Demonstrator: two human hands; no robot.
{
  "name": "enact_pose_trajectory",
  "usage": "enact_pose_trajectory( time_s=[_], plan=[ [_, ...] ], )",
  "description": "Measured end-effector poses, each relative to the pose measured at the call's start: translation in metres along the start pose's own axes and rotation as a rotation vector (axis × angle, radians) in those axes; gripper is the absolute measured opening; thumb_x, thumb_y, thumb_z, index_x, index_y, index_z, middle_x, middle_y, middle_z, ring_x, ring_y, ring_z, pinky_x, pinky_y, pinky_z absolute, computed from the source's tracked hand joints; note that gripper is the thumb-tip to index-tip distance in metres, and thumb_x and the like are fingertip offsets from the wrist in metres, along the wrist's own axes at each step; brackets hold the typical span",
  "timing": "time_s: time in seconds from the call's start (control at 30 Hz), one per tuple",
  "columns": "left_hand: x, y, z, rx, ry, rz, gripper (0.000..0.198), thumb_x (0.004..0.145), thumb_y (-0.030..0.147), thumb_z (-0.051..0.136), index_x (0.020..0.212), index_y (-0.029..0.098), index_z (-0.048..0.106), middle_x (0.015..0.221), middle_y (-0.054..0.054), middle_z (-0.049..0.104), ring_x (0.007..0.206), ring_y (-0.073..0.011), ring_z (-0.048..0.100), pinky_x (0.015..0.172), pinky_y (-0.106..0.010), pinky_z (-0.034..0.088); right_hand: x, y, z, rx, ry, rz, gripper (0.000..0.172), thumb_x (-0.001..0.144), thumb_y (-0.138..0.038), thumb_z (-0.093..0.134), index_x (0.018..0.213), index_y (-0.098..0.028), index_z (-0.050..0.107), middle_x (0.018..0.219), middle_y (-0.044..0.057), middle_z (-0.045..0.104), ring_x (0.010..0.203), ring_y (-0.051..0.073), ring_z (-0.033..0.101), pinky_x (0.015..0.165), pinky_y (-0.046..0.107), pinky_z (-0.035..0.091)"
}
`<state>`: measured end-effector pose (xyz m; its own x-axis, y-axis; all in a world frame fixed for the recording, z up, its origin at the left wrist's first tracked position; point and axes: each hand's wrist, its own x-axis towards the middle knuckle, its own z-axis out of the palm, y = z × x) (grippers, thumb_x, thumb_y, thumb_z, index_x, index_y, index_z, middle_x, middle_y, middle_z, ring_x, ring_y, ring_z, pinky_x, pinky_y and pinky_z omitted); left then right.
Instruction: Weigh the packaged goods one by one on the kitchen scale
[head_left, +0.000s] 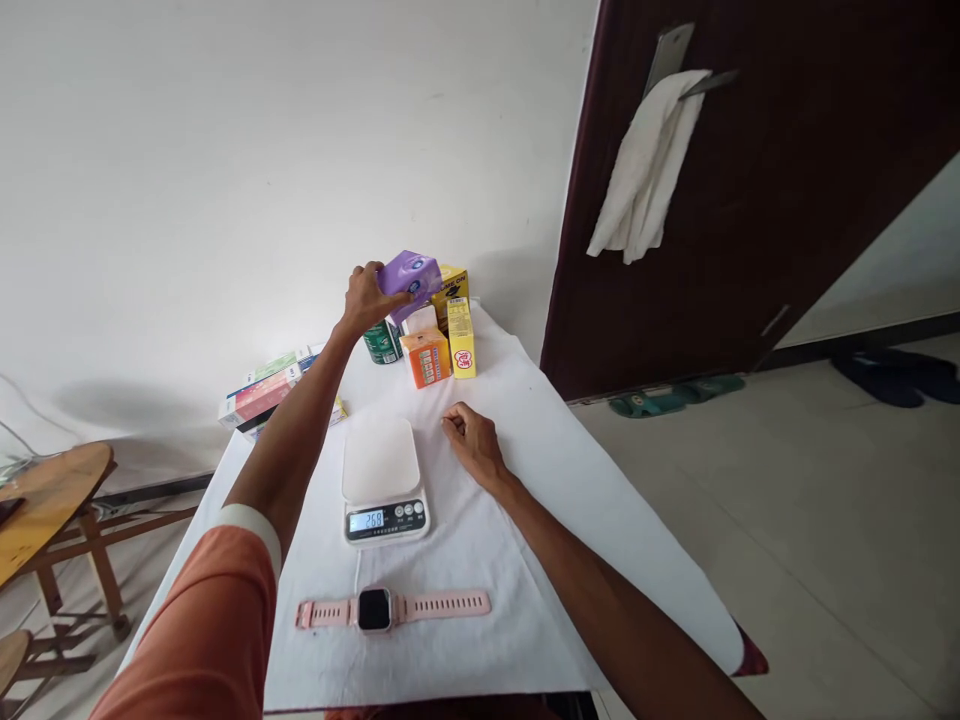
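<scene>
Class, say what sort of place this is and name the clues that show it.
Probably a room in a home: slippers on the floor by the dark door, a towel hung on its handle, and a cloth-covered table.

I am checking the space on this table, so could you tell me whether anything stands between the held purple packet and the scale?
The left hand holds the purple packet above a green can and an orange box, both standing toward the scale; past them, only bare cloth.

One white digital kitchen scale (382,470), one pink-strapped smartwatch (390,608), one purple plastic packet (411,275), one green can (381,343), one orange carton (426,358), and two yellow cartons (461,340) at the far edge of the white-covered table (600,480).
</scene>
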<state>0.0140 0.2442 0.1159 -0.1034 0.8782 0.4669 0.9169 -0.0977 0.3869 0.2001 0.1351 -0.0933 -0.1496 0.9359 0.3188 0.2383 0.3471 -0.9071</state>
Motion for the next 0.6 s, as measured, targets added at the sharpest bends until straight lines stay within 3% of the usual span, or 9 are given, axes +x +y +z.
enact_pose_trajectory(
  time_s=[0.13, 0.23, 0.37, 0.47, 0.6],
  plan=[
    [0.025, 0.003, 0.007, 0.023, 0.102, -0.252, 0.072, 0.069, 0.050, 0.085, 0.127, 0.018, 0.056, 0.138, -0.023, 0.053, 0.134, -0.0425, 0.048, 0.108, -0.055, 0.040, 0.000, 0.001, 0.000, 0.008, -0.009, -0.018, 0.015, 0.084, -0.034, 0.049, 0.074, -0.024, 0.053, 0.067, 0.000, 0.063, 0.060, 0.016, 0.056, 0.062, 0.027, 0.043],
    [0.039, 0.004, 0.022, 0.015, 0.137, -0.343, 0.070, 0.070, 0.051, 0.082, 0.126, 0.020, 0.055, 0.140, -0.024, 0.052, 0.136, -0.0484, 0.043, 0.109, -0.064, 0.034, 0.000, 0.002, 0.000, 0.004, -0.019, -0.017, 0.014, 0.084, -0.033, 0.049, 0.074, -0.024, 0.054, 0.067, -0.001, 0.062, 0.060, 0.016, 0.056, 0.062, 0.027, 0.043],
    [0.052, 0.009, 0.048, -0.005, 0.202, -0.332, 0.071, 0.070, 0.051, 0.081, 0.128, 0.022, 0.052, 0.145, -0.026, 0.048, 0.141, -0.0546, 0.034, 0.109, -0.071, 0.023, 0.000, 0.002, -0.001, 0.009, -0.039, -0.014, 0.013, 0.086, -0.032, 0.049, 0.076, -0.024, 0.054, 0.069, 0.000, 0.064, 0.061, 0.016, 0.057, 0.062, 0.027, 0.043],
    [0.051, 0.015, 0.067, 0.013, 0.254, -0.283, 0.074, 0.069, 0.058, 0.082, 0.126, 0.021, 0.052, 0.147, -0.025, 0.044, 0.143, -0.0544, 0.029, 0.110, -0.071, 0.022, 0.000, 0.002, -0.001, 0.009, -0.037, -0.013, 0.015, 0.087, -0.033, 0.049, 0.076, -0.024, 0.054, 0.069, 0.000, 0.064, 0.061, 0.016, 0.057, 0.062, 0.028, 0.043],
    [0.046, 0.019, 0.083, 0.050, 0.176, -0.203, 0.085, 0.061, 0.070, 0.085, 0.124, 0.021, 0.053, 0.147, -0.026, 0.041, 0.143, -0.0557, 0.026, 0.111, -0.071, 0.024, 0.000, 0.001, -0.001, 0.012, -0.035, 0.002, 0.016, 0.087, -0.034, 0.049, 0.076, -0.025, 0.053, 0.068, 0.000, 0.061, 0.060, 0.016, 0.055, 0.062, 0.028, 0.043]
  ],
)
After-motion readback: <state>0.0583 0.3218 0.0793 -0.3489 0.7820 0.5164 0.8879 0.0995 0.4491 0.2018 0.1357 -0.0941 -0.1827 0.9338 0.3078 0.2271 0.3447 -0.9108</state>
